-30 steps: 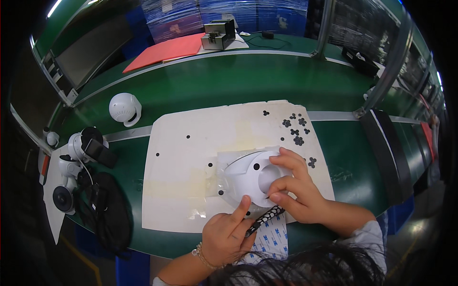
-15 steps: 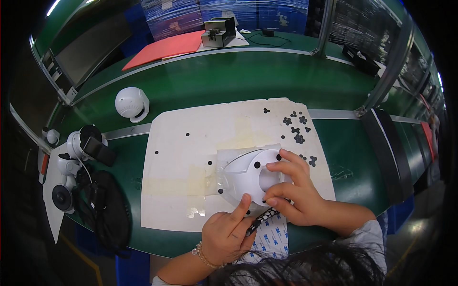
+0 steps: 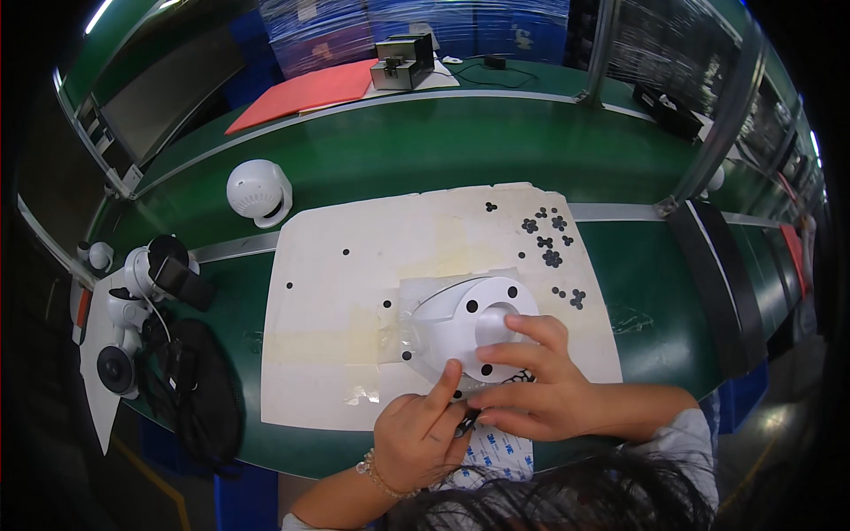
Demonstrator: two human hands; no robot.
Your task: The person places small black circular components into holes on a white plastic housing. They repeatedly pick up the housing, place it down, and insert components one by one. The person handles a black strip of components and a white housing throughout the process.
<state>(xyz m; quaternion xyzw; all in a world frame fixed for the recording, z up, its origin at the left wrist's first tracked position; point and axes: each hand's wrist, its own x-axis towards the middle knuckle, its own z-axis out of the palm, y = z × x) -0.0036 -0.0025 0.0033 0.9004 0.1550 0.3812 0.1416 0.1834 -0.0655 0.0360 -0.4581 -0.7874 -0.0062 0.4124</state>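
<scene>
A white rounded plastic housing (image 3: 443, 323) with a round opening lies in front of me, with several round black pads on its face, one of them (image 3: 486, 370) below the opening. My left hand (image 3: 421, 438) grips a black strip of joined dots (image 3: 465, 421), and its raised index finger rests against the housing's lower edge. My right hand (image 3: 544, 380) reaches over the strip. Its thumb and index fingertips close together on the strip, while two other fingers extend over the opening. The right hand covers part of the strip.
Black dot clusters (image 3: 552, 258) stick to a pale board (image 3: 319, 336) under the housing. A white camera-like unit (image 3: 258, 190) stands on the green belt (image 3: 425, 146) beyond. At left are more white units (image 3: 128, 310) and a black bag (image 3: 205, 389); a black padded bar (image 3: 722, 292) lies right.
My right hand has come down from the housing's rim to the black strip, uncovering the pad below the opening. The white unit on the belt has shifted right. My left hand stays put.
</scene>
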